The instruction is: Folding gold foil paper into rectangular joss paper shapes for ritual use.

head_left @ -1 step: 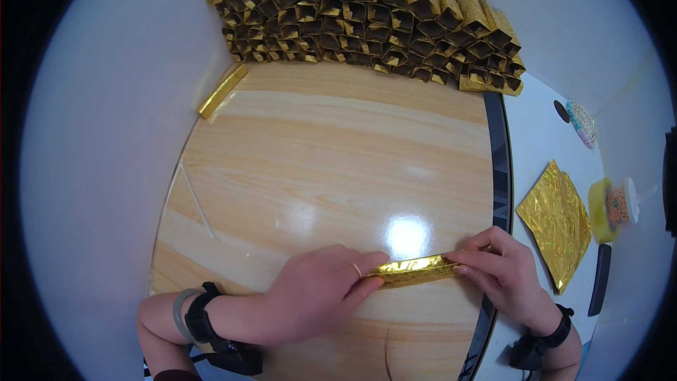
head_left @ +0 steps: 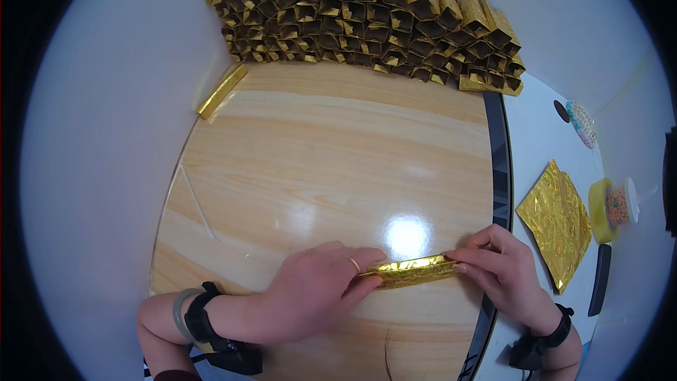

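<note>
Nothing moved: left hand (head_left: 317, 286), right hand (head_left: 504, 268) still pinching gold foil strip (head_left: 412, 270) ends.

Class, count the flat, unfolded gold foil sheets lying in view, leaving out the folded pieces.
1: a flat gold foil sheet lies on the white surface right of the wooden table; more may lie beneath it.

On the surface (head_left: 331, 148), your folded strip (head_left: 412, 271) lay at the near edge; the stacked tubes (head_left: 367, 14) stood behind it, the flat sheet (head_left: 557, 222) to its right.
</note>
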`<state>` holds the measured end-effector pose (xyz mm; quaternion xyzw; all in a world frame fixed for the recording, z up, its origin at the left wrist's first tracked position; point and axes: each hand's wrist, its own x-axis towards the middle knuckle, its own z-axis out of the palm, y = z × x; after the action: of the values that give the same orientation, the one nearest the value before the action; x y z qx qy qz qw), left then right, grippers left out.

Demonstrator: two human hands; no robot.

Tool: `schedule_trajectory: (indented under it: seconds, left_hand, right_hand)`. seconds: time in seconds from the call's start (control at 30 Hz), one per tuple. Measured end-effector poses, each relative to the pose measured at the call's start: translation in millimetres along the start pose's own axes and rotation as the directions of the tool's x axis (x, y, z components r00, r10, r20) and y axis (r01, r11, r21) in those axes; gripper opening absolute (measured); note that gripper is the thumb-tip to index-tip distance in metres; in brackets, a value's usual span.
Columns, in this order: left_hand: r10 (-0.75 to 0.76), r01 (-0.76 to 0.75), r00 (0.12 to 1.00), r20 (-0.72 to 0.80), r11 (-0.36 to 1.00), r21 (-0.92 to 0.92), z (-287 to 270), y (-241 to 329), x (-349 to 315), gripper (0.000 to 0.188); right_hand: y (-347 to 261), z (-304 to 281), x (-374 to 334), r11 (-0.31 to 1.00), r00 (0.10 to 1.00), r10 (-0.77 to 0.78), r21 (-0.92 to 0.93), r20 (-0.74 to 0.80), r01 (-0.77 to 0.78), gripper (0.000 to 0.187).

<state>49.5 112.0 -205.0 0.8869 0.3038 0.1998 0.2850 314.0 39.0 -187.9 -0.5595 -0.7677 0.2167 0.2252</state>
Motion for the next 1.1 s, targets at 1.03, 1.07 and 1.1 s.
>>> schedule_trajectory:
  seconds: [1.03, 1.07, 1.1]
  left_hand:
    - [0.222, -0.218, 0.975, 0.013, 0.946, 0.241, -2.8, -5.0, 6.4, 0.013]
    - [0.223, -0.22, 0.975, 0.014, 0.946, 0.24, -1.6, -3.5, 6.4, 0.013]
    - [0.094, -0.103, 0.993, 0.075, 0.985, 0.135, 0.3, -1.8, 7.0, 0.014]
  right_hand:
    - [3.9, -2.1, 7.5, 0.974, 0.974, -0.22, -0.036, 0.058, 0.222, 0.026]
    - [4.0, -2.9, 7.3, 0.975, 0.974, -0.218, -0.037, 0.057, 0.22, 0.026]
    - [4.7, -3.7, 7.5, 0.951, 0.955, -0.283, -0.106, 0.084, 0.291, 0.03]
